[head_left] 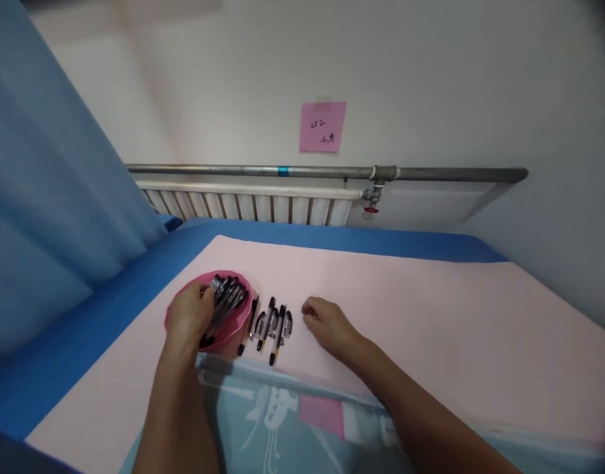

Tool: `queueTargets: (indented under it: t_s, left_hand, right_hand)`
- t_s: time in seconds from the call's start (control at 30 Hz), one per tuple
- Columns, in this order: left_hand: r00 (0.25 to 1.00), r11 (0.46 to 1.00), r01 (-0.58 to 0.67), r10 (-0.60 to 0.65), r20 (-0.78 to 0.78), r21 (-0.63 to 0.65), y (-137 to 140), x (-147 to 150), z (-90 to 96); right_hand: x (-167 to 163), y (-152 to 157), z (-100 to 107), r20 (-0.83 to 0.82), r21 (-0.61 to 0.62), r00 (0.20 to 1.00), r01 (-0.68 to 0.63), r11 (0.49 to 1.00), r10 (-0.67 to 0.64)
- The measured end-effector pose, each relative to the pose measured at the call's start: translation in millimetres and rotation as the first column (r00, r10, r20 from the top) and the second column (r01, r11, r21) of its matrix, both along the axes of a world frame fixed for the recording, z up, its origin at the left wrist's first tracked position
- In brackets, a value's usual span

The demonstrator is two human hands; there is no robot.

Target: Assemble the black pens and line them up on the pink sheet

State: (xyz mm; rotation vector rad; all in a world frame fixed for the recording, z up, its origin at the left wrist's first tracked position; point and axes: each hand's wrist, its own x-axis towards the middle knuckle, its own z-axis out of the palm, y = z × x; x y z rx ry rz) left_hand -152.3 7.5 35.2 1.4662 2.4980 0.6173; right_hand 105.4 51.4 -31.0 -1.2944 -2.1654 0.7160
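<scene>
A pink basket [245, 322] holds a bundle of black-and-clear pens [228, 299], lying slanted inside it. My left hand [189, 313] reaches over the basket's left side, its fingers closed against the pens; what is between the fingertips is hidden. Right of the basket lies a loose row: a dark, slim pen [249, 326], pens with a yellow band [266, 324] [278, 336], and several short black pen caps [288, 324]. Just past this row, my right hand [329, 322] is curled over the table, with nothing visible in its closed fingers.
A pale pink sheet [430, 316] covers the blue surface [405, 240]. Blue curtain [50, 178] hangs at the left. Behind stand a white radiator [253, 204] and a metal pipe [208, 170] with a red valve [370, 210]. A pink note [322, 126] is on the wall.
</scene>
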Motion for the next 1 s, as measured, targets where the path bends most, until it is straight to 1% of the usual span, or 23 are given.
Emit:
queueTargets:
  t_s: [0.1, 0.2, 0.3, 0.43, 0.6, 0.77, 0.83, 0.87, 0.9, 0.93, 0.97, 1.0]
  left_hand:
    - [0.996, 0.995, -0.021, 0.012, -0.086, -0.099, 2, 3, -3.5]
    - [0.994, 0.972, 0.071, -0.088, -0.068, -0.225, 2, 15, -4.5]
    - [0.982, 0.942, 0.117, -0.157, -0.107, -0.315, 0, 24, -3.3]
    - [0.966, 0.920, 0.102, -0.183, -0.183, -0.378, -1, 27, -2.5]
    - [0.971, 0.911, 0.062, -0.150, -0.186, -0.409, 1, 28, -6.3]
    - [0.968, 0.933, 0.068, -0.147, -0.201, -0.355, 2, 29, -5.6]
    - [0.976, 0.961, 0.070, -0.121, -0.181, -0.268, 0, 29, -1.5]
    - [0.984, 0.979, 0.066, -0.096, -0.150, -0.195, 0, 30, 0.6]
    - [0.994, 0.992, 0.062, -0.071, -0.085, -0.106, -1, 31, 2.5]
    - [0.998, 0.998, 0.060, -0.060, 0.023, -0.009, -1, 34, 3.6]
    - [0.982, 0.995, 0.066, -0.079, 0.172, 0.081, 0, 39, 3.8]
    - [0.931, 0.985, 0.071, -0.123, 0.345, 0.160, 0, 45, 3.1]
  right_hand:
    - [1, 2, -1, -0.002, 0.005, 1.000, -0.007, 1.000, 0.007]
    - [1, 1, 0, -0.003, 0.015, 1.000, -0.027, 1.000, 0.027]
    - [1, 1, -1, -0.017, 0.013, 0.999, -0.032, 0.999, 0.032]
    - [2, 2, -2, -0.020, 0.024, 0.999, -0.036, 0.999, 0.036]
    - [3, 3, -3, -0.011, 0.026, 0.999, -0.049, 0.998, 0.050]
    - [4, 4, -7, -0.038, 0.030, 0.998, -0.057, 0.998, 0.058]
    - [4, 3, -7, -0.072, 0.019, 0.996, -0.057, 0.998, 0.058]
    - [4, 3, -6, -0.097, 0.002, 0.994, -0.051, 0.999, 0.051]
    - [3, 2, -5, -0.132, -0.026, 0.991, -0.037, 0.999, 0.034]
    - [3, 2, -3, -0.181, -0.067, 0.983, -0.016, 0.998, 0.003]
    - [2, 1, 0, -0.243, -0.122, 0.969, 0.014, 0.992, -0.043]
    - [1, 1, 4, -0.314, -0.188, 0.944, 0.044, 0.981, -0.102]
